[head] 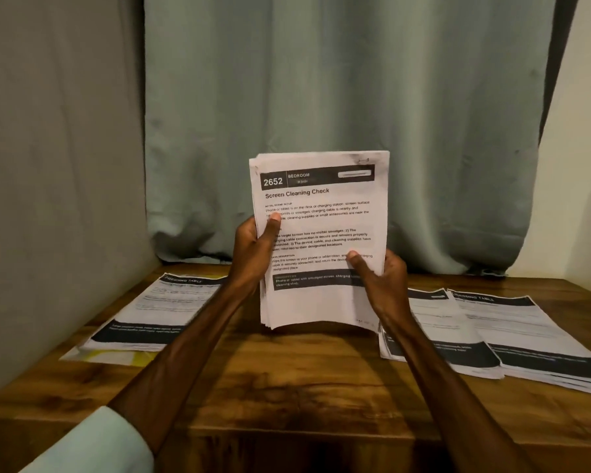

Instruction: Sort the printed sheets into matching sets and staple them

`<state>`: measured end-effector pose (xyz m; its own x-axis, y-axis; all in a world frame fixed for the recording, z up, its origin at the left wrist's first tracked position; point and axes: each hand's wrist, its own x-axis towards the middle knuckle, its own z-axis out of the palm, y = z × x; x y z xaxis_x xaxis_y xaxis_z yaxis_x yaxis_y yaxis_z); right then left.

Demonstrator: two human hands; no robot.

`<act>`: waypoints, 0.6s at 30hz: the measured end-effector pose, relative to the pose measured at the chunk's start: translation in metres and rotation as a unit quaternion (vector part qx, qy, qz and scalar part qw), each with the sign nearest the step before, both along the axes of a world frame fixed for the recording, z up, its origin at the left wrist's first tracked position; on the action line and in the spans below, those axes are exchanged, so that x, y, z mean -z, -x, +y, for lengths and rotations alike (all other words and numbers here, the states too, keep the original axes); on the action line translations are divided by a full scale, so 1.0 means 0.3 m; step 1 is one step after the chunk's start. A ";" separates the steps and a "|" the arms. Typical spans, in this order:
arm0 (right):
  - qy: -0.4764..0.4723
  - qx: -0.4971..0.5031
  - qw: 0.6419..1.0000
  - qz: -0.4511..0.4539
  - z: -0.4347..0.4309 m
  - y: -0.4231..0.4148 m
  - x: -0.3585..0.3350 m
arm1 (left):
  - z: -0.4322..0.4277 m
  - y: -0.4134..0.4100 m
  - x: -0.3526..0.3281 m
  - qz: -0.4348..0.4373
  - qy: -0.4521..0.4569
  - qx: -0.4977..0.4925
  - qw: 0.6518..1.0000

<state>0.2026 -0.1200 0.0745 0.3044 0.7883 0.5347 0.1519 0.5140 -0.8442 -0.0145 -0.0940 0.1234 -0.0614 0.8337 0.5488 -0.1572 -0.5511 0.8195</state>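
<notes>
Pale sleeve [93,442]; left hand [253,254], right hand [379,278] grip fanned stack [321,213] (black-headed).

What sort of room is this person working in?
Likely a corner of a home room used as a desk: a wooden table set against the walls, a grey-green curtain behind it, piles of printed sheets beside the held stack.

The wooden table [287,380] bears a left pile [157,312] atop a yellow sheet [132,357]; lower right, a middle pile [437,331] touches a right pile [529,336].
</notes>
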 end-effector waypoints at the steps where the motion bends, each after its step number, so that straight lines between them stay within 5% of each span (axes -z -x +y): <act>1: -0.002 -0.001 1.000 0.008 0.005 0.006 0.003 | 0.001 0.004 -0.002 0.004 -0.005 -0.002 1.000; 18: 0.039 -0.006 0.999 0.026 0.024 0.019 0.078 | 0.032 0.013 0.091 0.009 0.019 -0.003 1.000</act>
